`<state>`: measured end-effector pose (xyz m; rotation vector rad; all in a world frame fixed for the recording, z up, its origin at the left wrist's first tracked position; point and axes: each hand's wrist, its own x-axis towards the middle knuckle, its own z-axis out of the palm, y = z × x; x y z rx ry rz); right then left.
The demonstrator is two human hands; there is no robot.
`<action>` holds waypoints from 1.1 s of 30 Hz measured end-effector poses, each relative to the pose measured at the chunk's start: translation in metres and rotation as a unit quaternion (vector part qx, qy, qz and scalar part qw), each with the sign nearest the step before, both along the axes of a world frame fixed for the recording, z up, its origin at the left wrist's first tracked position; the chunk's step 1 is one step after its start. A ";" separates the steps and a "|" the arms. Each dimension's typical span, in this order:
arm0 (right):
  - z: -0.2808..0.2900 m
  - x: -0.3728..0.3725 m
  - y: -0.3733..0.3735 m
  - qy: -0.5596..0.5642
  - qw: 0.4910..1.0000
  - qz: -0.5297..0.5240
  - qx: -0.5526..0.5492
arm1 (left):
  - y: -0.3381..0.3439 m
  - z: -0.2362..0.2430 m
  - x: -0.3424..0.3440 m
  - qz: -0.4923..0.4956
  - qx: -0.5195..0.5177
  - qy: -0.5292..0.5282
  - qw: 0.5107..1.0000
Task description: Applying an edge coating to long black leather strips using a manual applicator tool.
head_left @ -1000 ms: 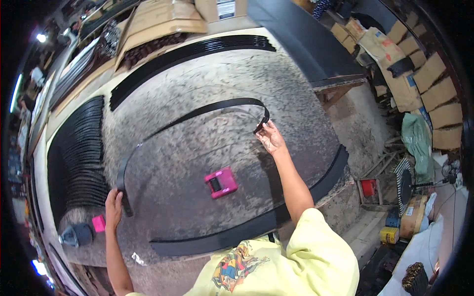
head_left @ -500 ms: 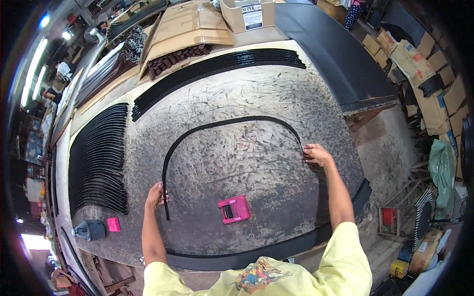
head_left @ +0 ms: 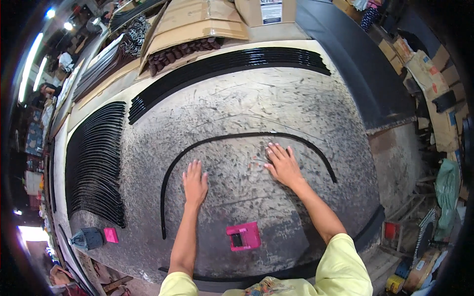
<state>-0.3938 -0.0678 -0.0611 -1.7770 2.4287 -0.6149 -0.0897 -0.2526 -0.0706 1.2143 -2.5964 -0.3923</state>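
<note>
A long black strip (head_left: pixel 232 136) lies on the worn table (head_left: pixel 237 182), bent in an arch that opens toward me. My left hand (head_left: pixel 195 181) is inside the curve near its left side, fingers stretched out and holding nothing. Just under the top of the arch is my right hand (head_left: pixel 284 165), palm down with its fingers spread, also holding nothing. Neither hand appears to grip the strip. Closer to me sits a pink tool with a black part (head_left: pixel 244 237), within the opening of the arch.
Many short black strips (head_left: pixel 96 163) lie stacked at the left, and longer ones (head_left: pixel 232 59) along the far edge. A dark bottle (head_left: pixel 88 239) and a small pink block (head_left: pixel 111 235) stand at the near left. More black strips (head_left: pixel 256 281) line the front edge.
Both hands have let go of the strip's ends and moved inward, under the arch. The strip now rests on the table with its ends wider apart.
</note>
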 end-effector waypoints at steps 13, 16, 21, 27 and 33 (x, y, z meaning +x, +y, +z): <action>-0.043 -0.129 -0.202 0.061 0.994 -0.078 0.052 | -0.192 -0.031 -0.171 0.000 -0.064 -0.064 0.996; -0.043 -0.157 -0.234 0.050 0.992 -0.099 0.053 | -0.220 -0.031 -0.204 0.002 -0.068 -0.068 0.995; -0.044 -0.181 -0.257 0.039 0.992 -0.110 0.044 | -0.240 -0.035 -0.225 0.013 -0.080 -0.091 0.993; -0.040 -0.198 -0.237 0.035 0.985 -0.157 0.059 | -0.245 -0.037 -0.220 0.004 -0.085 -0.088 0.992; -0.041 -0.256 -0.180 0.030 0.971 -0.226 0.065 | -0.236 -0.032 -0.226 0.000 -0.088 -0.088 0.992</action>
